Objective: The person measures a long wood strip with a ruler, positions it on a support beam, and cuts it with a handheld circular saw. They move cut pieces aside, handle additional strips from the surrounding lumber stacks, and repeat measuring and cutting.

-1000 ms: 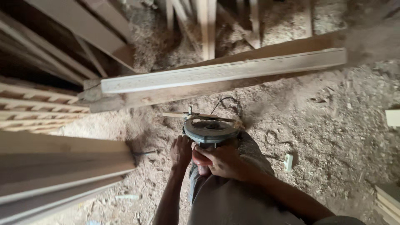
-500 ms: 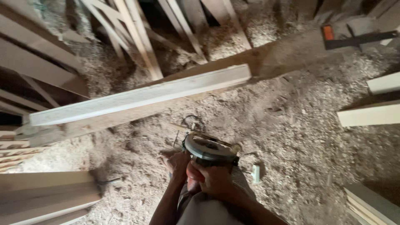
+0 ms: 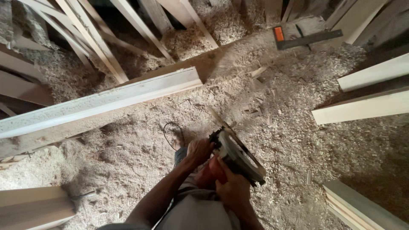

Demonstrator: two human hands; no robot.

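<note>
The fingers (image 3: 221, 170) of the right hand (image 3: 232, 189) were wrapped tight round the orange-red handle (image 3: 211, 172) of a circular saw (image 3: 235, 155), thumb and knuckles closed over the grip, while the left hand (image 3: 199, 150) curled round the front of the tool, its fingers pressed on the housing just beside the guard. The saw was a hand-held one with a dark grey metal body and a round blade guard, dusty and scuffed; it was tilted, its base plate turned towards the right and its front end pointing up and away from the person. It was held low in front of the body, above the sawdust-covered floor (image 3: 298, 140), and whether it touched the floor could not be told. A thin black cord (image 3: 168, 132) looped on the sawdust just beyond the left hand. Both forearms came up from the bottom edge of the head view, the left one stretched long and nearly straight from lower left, the right one bent short and close to the body, above a grey trouser leg (image 3: 196, 213). Further out, a long pale timber beam (image 3: 106, 100) lay slanting across the floor to the left, well apart from the saw. More pale planks (image 3: 366, 106) lay at the right edge, thin battens (image 3: 98, 47) leaned at the top left, and a dark square with an orange end (image 3: 298, 39) lay on the sawdust at the top.
</note>
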